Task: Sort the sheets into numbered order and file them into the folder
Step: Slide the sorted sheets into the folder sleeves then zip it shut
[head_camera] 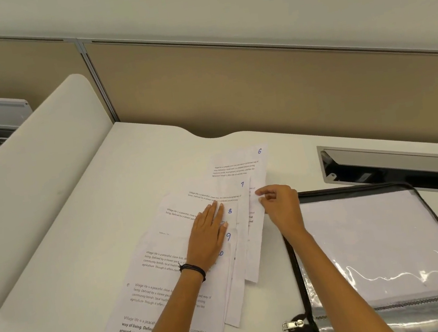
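The left grip (pixel 208 235) lies flat, its fingers straight and close together, pressing palm-down on the fan of white printed paper sheets (pixel 155 281), with its fingertips just beside the handwritten blue 8 and its thumb side near the 9. A thin black cord band (pixel 193 269) circles that wrist. The right grip (pixel 276 202) is curled, thumb and forefinger pinching the right-hand edge of the fan just beside the sheet marked 7; which sheet of the overlap it has hold of cannot be told. The sheets lie overlapped in a slanting row on the white worktop (pixel 106 210), each showing a block of black text, and the blue numbers at their top right corners read 6 at the far end, then 7, 8, 9 and a partly covered 10 toward the person. More sheets nearer still are crossed by the left forearm. Just to the right of the sheets, close to the right forearm, lies the clear plastic zip folder with black edging (pixel 377 242), flat on the worktop, white paper visible inside it and a silver zip pull (pixel 293 324) at its near left corner. Beyond the folder a grey recessed cable slot (pixel 394 163) is set into the worktop. A white curved side panel (pixel 31 178) rises at the left, and a beige partition wall (pixel 256 81) stands behind.
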